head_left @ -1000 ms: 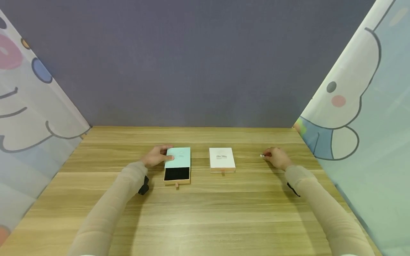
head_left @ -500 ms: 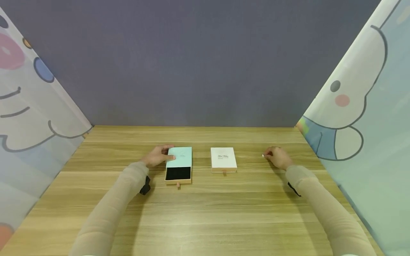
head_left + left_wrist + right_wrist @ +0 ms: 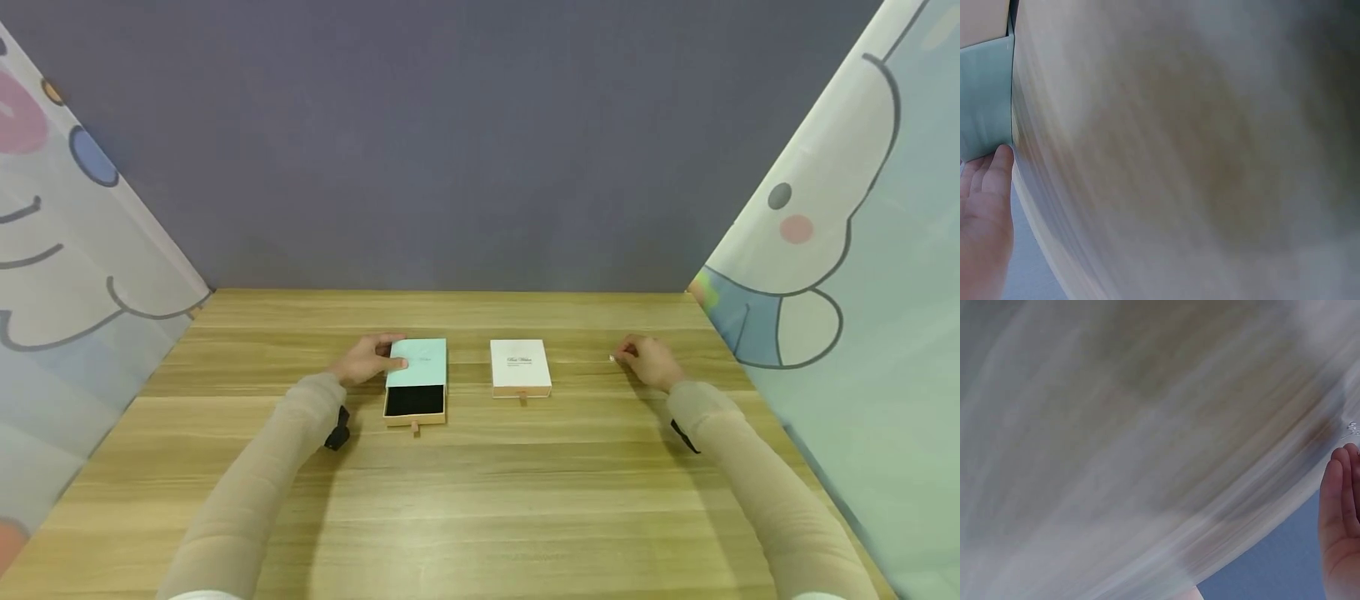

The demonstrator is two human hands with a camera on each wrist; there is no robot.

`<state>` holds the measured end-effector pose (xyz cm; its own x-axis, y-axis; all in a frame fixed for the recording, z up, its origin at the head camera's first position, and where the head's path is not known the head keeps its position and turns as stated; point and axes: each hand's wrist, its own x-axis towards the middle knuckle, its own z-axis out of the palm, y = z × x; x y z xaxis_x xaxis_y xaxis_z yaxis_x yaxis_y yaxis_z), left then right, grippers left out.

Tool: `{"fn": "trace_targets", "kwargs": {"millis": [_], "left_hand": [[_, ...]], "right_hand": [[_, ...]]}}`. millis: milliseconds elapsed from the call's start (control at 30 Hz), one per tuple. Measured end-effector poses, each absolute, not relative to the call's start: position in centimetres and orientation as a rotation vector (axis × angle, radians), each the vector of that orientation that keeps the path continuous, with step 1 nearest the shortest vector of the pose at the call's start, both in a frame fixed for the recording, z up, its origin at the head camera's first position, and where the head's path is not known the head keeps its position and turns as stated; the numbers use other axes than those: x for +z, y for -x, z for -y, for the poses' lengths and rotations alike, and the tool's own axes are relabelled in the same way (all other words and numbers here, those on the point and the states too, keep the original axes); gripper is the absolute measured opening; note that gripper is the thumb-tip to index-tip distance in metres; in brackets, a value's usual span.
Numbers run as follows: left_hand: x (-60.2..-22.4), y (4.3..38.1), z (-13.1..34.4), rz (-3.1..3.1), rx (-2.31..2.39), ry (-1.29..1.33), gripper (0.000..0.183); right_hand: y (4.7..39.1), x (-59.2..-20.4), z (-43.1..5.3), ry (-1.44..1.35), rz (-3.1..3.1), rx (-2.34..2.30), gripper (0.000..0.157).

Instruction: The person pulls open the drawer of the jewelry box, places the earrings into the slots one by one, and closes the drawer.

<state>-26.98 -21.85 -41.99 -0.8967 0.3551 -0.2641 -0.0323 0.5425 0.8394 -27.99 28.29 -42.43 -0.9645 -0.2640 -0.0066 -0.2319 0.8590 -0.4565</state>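
Mint-green and flat, a rectangular box sleeve lies on the pale wood-grain desk, within the grip of the left hand. The left thumb rests on its top face, and the other fingers reach round to the end opposite the drawer, opened only as far as the box between them requires. A shallow drawer with a light orange rim is slid partly out of the sleeve, on the near side of those fingers; a flat black lining fills its visible part, and a small tan pull tab sticks out of its front.

To the right of the left fingers, well apart from both hands, sits a white square box with dark lettering on top. Its light orange drawer is pushed in, so whatever it contains is hidden.

Farther right, the right hand has its fingers drawn close together. A tiny silvery, sparkling piece is right at their tips; whether they pinch it or merely touch it, I cannot tell.
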Motion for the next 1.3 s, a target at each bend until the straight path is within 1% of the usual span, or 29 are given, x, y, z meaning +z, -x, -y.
{"fn": "trace_targets", "kwargs": {"millis": [333, 500, 733, 867, 1300], "left_hand": [[-42.2, 27.0, 22.0, -2.377, 1.305, -0.247, 0.071], [-42.4, 26.8, 22.0, -2.379, 1.294, -0.248, 0.073], [-42.2, 27.0, 21.7, -2.381, 1.314, -0.263, 0.071], [-42.1, 27.1, 21.6, -2.383, 1.299, -0.268, 0.071], [-42.3, 27.2, 21.0, -2.378, 1.303, -0.267, 0.071]], "right_hand": [[27.6, -42.0, -27.1, 0.415, -2.997, -0.814, 0.02], [27.2, -41.3, -26.2, 0.416, -2.968, -0.889, 0.024], [27.3, -40.6, -25.7, 0.345, -2.837, -1.06, 0.031], [27.2, -39.8, -24.6, 0.315, -2.797, -1.114, 0.033], [26.4, -38.2, -20.5, 0.281, -2.685, -1.294, 0.025]]}}
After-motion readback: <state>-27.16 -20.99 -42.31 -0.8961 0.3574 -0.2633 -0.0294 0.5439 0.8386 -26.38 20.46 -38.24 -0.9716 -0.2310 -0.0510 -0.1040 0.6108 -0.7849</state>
